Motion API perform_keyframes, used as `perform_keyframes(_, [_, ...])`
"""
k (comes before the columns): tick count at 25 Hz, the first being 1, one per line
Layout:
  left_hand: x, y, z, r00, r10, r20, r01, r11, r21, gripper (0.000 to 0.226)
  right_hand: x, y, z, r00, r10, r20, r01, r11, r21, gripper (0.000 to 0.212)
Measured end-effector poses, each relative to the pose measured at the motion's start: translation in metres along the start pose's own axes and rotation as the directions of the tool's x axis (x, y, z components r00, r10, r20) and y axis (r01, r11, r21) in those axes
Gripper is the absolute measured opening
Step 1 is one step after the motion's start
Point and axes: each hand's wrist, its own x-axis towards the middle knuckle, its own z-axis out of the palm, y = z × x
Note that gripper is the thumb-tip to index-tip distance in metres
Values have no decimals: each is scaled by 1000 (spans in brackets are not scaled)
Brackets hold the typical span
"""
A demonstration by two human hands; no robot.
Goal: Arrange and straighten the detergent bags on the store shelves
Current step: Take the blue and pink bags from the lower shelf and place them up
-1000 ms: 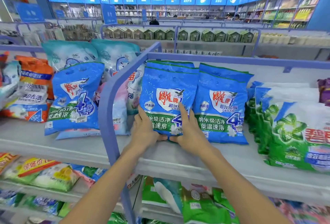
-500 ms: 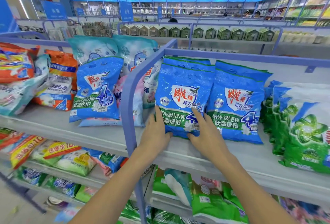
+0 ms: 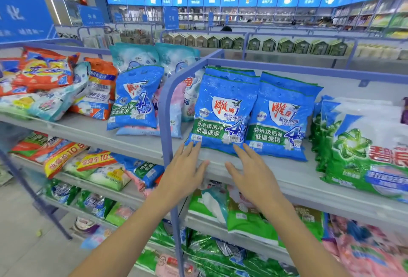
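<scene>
Two blue detergent bags stand side by side on the grey top shelf (image 3: 287,179): the left blue bag (image 3: 223,113) with others stacked behind it, and the right blue bag (image 3: 284,117). My left hand (image 3: 183,172) hovers just below the left bag's bottom corner, fingers spread, holding nothing. My right hand (image 3: 254,175) is beside it with fingers apart, its fingertips near the same bag's lower edge. Green detergent bags (image 3: 364,155) lean at the right.
A blue shelf divider post (image 3: 167,108) rises just left of my hands. Beyond it lie a tilted blue bag (image 3: 134,97), pink bags and a jumbled pile of orange bags (image 3: 46,73). Lower shelves hold more green, pink and yellow bags.
Both hands have let go of the left blue bag and drawn back toward the shelf's front edge. The view has shifted left, showing more of the neighbouring shelf.
</scene>
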Motion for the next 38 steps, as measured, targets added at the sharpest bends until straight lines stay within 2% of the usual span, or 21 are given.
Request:
perform_keyframes(2, [-24, -5, 3, 1000, 30, 7, -31, 992, 122, 67, -18, -4, 5, 1000, -14, -18, 13, 998, -57, 67])
perform_keyframes(5, [-59, -16, 2, 1000, 12, 26, -17, 982, 188, 68, -46, -8, 19, 1000, -23, -11, 22, 994, -108, 67])
perform_keyframes(10, [-113, -55, -12, 990, -127, 67, 116, 982, 151, 69, -79, -33, 43, 1000, 9, 14, -8, 997, -70, 69])
perform_keyframes(15, [-119, -107, -49, 975, -219, 27, 217, 974, 67, 68, -86, -87, 68, 998, -16, 54, 13, 998, 60, 65])
perform_keyframes(18, [-101, -142, -77, 982, -182, -49, 183, 983, 20, 65, -72, -138, 87, 994, -95, 49, 86, 984, 156, 59])
perform_keyframes(21, [-71, -184, -108, 983, -148, -107, 152, 988, 27, 64, -37, -194, 104, 989, -144, -24, 146, 972, 182, 52])
perform_keyframes(23, [-44, -217, -128, 983, -146, -111, 145, 989, -14, 64, 4, -228, 112, 988, -135, -76, 147, 974, 170, 53])
perform_keyframes(26, [8, -248, -151, 982, -134, -131, 111, 979, -168, 59, 79, -263, 111, 987, -18, -158, 54, 973, 224, 58])
perform_keyframes(27, [25, -254, -157, 975, -176, -134, 134, 952, -274, 59, 103, -272, 110, 985, 40, -167, 4, 968, 250, 60])
perform_keyframes(29, [58, -260, -162, 965, -258, -54, 202, 857, -474, 68, 142, -280, 110, 978, 166, -128, -116, 937, 329, 63])
perform_keyframes(33, [114, -270, -164, 914, -366, 178, 388, 655, -648, 101, 190, -281, 118, 934, 352, 63, -334, 794, 508, 61])
perform_keyframes(35, [132, -280, -165, 886, -368, 282, 449, 530, -719, 93, 200, -274, 123, 934, 347, 88, -324, 714, 620, 46])
perform_keyframes(37, [142, -289, -164, 866, -309, 393, 493, 402, -771, 72, 201, -269, 130, 946, 317, 68, -267, 642, 719, 27])
perform_keyframes(38, [144, -291, -162, 849, -261, 460, 526, 320, -788, 67, 199, -268, 134, 947, 318, 53, -247, 612, 751, 26])
